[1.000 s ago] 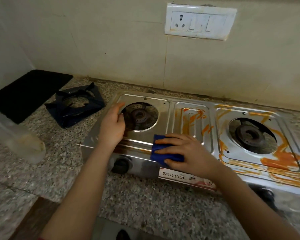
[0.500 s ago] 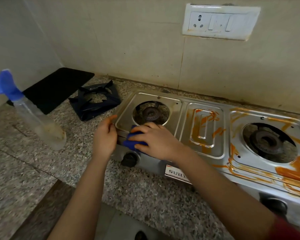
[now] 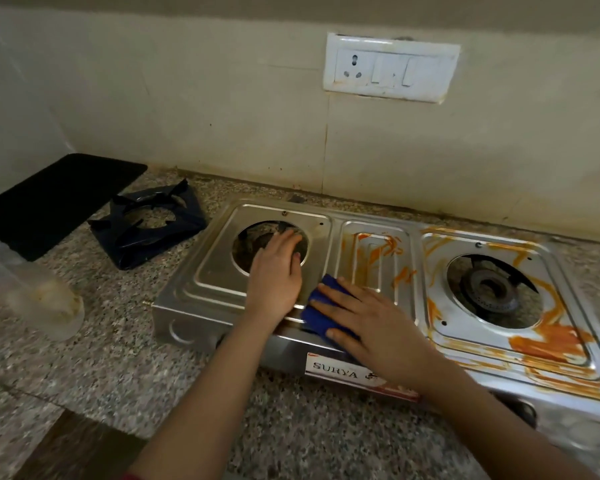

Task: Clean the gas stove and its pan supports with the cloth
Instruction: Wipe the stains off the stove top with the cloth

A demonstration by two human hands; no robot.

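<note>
A steel two-burner gas stove [image 3: 219, 271] sits on the granite counter. Its left half looks wiped; orange smears cover the middle panel [image 3: 378, 251] and the right burner plate [image 3: 548, 344]. My right hand [image 3: 378, 327] presses a folded blue cloth [image 3: 321, 311] flat on the stove's front edge, between the left burner and the middle panel. My left hand [image 3: 274, 275] rests flat on the left plate, fingers reaching over the burner opening. Two black pan supports [image 3: 149, 223] lie stacked on the counter left of the stove.
A clear spray bottle [image 3: 42, 303] stands at the left on the counter. A black mat [image 3: 52, 199] lies in the back left corner. A white socket and switch plate [image 3: 390, 72] is on the tiled wall. The counter's front edge [image 3: 94, 417] runs below.
My right hand slid the cloth left along the front edge, then back right toward the middle panel. My left hand moved from the stove's left corner onto the left burner plate.
</note>
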